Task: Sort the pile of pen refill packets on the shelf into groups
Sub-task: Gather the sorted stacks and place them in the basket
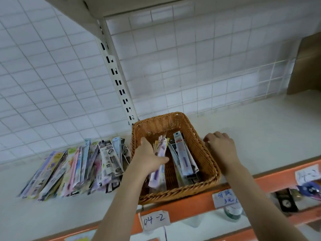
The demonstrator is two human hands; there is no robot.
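Item: wicker basket (205, 153), sitting at the front edge of the shelf (260, 133), just past centre toward 5 o'clock of the view. Contents: one bundle of pen refill packets (159, 164) along its 9 o'clock side, being gripped by the left hand (147, 159), thumb over the top and fingers apparently curled beneath, probably to lift or set the bundle as one group; a second stack of packets (184, 157) is lying along the 3 o'clock side, a strip of bare basket floor keeping the two apart. The right hand (220, 146) is resting outside the basket's 3 o'clock wall, fingers loosely curled and holding nothing, likely steadying the basket; whether it is touching the weave cannot be told. Remaining stock: a fanned pile of packets (74, 169) is lying on the shelf at 9 o'clock of the basket, overlapping, seemingly still waiting for sorting. A handwritten label (154, 219) reading 04-2 is hanging from the orange shelf rail (271, 180) at 6 o'clock.
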